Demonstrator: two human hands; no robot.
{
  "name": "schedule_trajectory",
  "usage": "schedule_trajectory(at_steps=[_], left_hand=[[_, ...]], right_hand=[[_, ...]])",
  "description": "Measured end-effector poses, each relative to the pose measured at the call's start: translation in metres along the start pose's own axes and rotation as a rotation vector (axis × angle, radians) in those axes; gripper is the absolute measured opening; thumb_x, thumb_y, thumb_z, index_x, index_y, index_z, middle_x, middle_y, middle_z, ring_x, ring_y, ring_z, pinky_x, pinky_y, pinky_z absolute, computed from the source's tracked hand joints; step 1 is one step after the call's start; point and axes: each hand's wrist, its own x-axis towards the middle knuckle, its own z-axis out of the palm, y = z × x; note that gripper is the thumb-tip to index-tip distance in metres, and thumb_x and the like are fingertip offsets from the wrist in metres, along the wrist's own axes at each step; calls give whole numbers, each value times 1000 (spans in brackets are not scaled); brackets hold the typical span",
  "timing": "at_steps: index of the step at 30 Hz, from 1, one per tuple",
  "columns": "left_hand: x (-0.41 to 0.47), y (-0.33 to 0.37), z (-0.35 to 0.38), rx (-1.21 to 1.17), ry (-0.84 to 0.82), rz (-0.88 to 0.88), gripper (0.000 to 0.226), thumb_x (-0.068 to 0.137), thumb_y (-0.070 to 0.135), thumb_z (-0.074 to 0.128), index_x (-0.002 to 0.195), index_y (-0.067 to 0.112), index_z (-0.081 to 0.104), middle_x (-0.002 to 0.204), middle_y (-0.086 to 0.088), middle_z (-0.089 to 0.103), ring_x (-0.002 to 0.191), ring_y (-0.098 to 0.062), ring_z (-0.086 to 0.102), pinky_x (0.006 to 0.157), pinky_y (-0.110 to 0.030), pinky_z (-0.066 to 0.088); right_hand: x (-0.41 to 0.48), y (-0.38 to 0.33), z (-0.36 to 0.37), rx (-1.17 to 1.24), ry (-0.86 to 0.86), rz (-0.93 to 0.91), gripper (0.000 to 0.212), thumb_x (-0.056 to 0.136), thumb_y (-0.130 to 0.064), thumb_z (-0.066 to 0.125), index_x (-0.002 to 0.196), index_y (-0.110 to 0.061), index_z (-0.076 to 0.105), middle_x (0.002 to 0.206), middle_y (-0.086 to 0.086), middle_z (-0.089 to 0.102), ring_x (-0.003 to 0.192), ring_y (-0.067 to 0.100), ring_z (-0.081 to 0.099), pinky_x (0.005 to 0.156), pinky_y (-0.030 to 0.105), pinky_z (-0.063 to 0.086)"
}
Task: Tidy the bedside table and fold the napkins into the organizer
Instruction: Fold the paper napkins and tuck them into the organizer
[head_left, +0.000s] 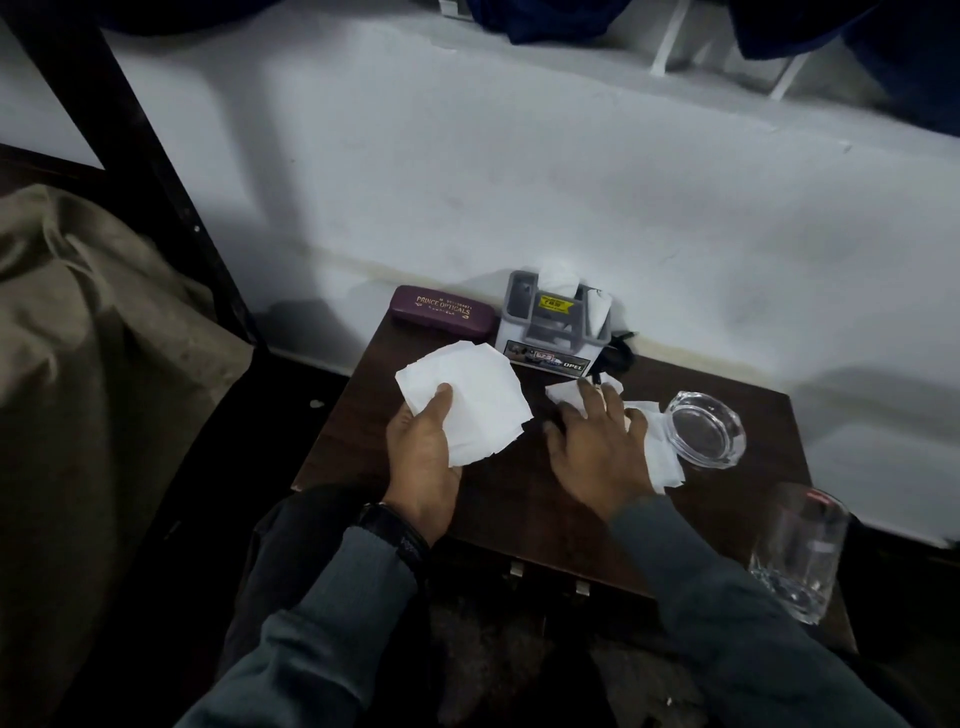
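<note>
Napkin stack, thin white paper, pinched in left grip (thumb on top); right grip flat, outspread, on loose napkins.

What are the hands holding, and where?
The left hand pinches a white napkin at its near-left corner, thumb on top. The right hand holds nothing; it rests flat on loose napkins on the table.

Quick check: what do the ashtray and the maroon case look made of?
Round clear ashtray: looks like thick glass, see-through, faceted glinting rim. Maroon oblong spectacle case: probably leatherette or plastic, dull sheen, gold printed lettering; cannot tell which.
</note>
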Motion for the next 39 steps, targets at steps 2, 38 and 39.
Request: schedule_trajectory(at_steps=[2,38,39], left_hand=[[0,0,0,4,3,-1,15,101,14,61,110,20,72,101,2,80,89,-17,77,64,-34,62],[-14,6,7,-47,-285,-195,60,99,57,51,134,11,66,130,-16,70,121,-33,67,103,-47,54],[-14,5,8,-39,-299,-187,60,97,57,55,134,11,66,130,-16,70,121,-34,67,102,-48,54]], right_hand=[[1,-1,-4,-11,3,-5,42,105,-41,39,136,-21,59,156,-2,43,149,26,27,115,50,23],[-17,-37,-75,1130,60,89,38,88,-9,73,122,-27,73,123,-3,72,94,17,71,94,49,59],[-18,-37,-75,1131,64,98,38,88,-8,73,122,-26,73,123,-3,72,97,18,72,94,49,59]])
